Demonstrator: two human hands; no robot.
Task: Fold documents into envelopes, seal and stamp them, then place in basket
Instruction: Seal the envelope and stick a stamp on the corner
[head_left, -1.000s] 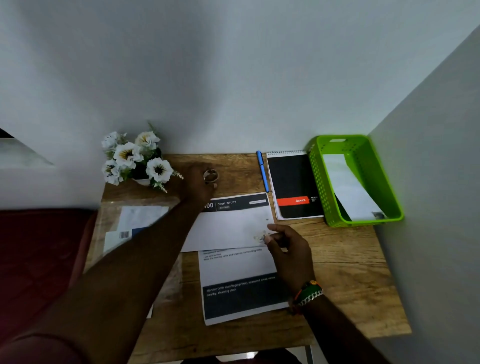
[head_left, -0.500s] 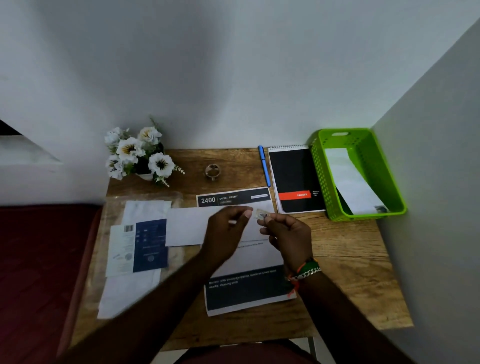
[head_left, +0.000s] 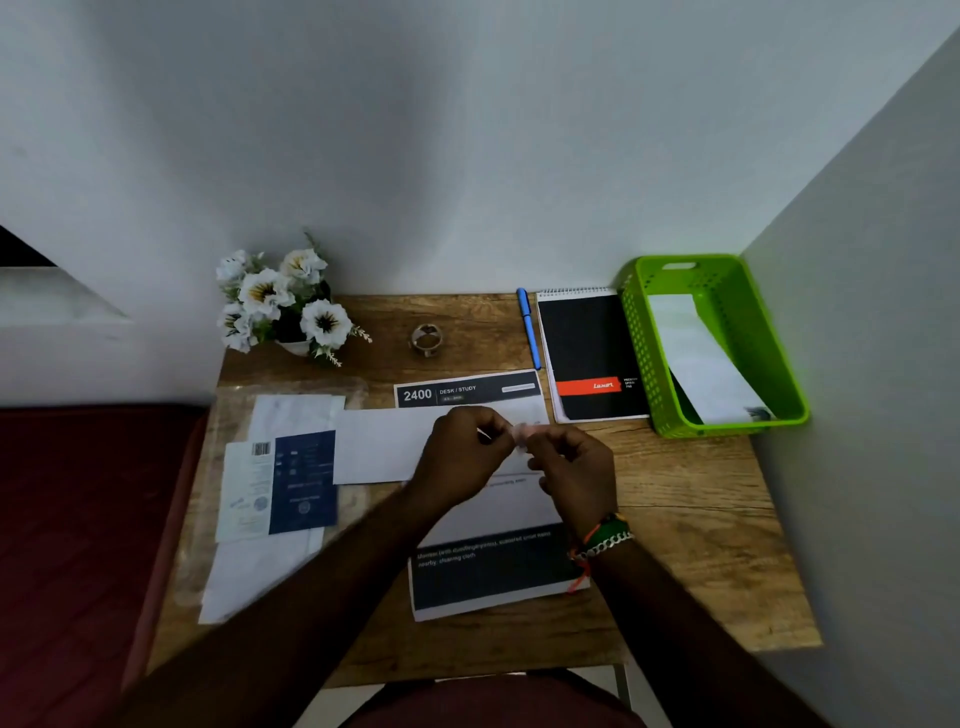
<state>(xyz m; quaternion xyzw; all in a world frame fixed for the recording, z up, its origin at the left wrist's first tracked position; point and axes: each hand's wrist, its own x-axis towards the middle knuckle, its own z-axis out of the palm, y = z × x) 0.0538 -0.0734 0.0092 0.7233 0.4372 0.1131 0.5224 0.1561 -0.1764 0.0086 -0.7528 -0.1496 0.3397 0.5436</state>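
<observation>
at the far left corner of the desk (head_left: 675, 545) stands a pot of white flowers (head_left: 283, 304). near of them, on the left side, lies a pile of white papers (head_left: 249, 566) with a dark blue booklet (head_left: 304, 480) on top; a barcode shows on the sheet beside it, the rest of the print too small to read. just right of the pile a white envelope (head_left: 382, 447) lies flat, on a printed sheet (head_left: 483, 571) whose far black band reads "2400 desk / study"; the near dark band holds pale lines that cannot be read in full. a tape roll (head_left: 426, 340) sits far of that sheet, near the wall.

above the envelope's right end the left hand (head_left: 462, 457) and right hand (head_left: 576, 473) meet. both pinch one small pale, blurred piece (head_left: 521, 433) between fingertips; what it is cannot be told. the right wrist wears beaded bands (head_left: 602, 538).

further right a blue pen (head_left: 528, 327) lies beside a black spiral pad (head_left: 589, 353), its red strip marked "luxor". at the far right corner a green basket (head_left: 641, 353) holds one white envelope (head_left: 696, 364) leaning inside.
</observation>
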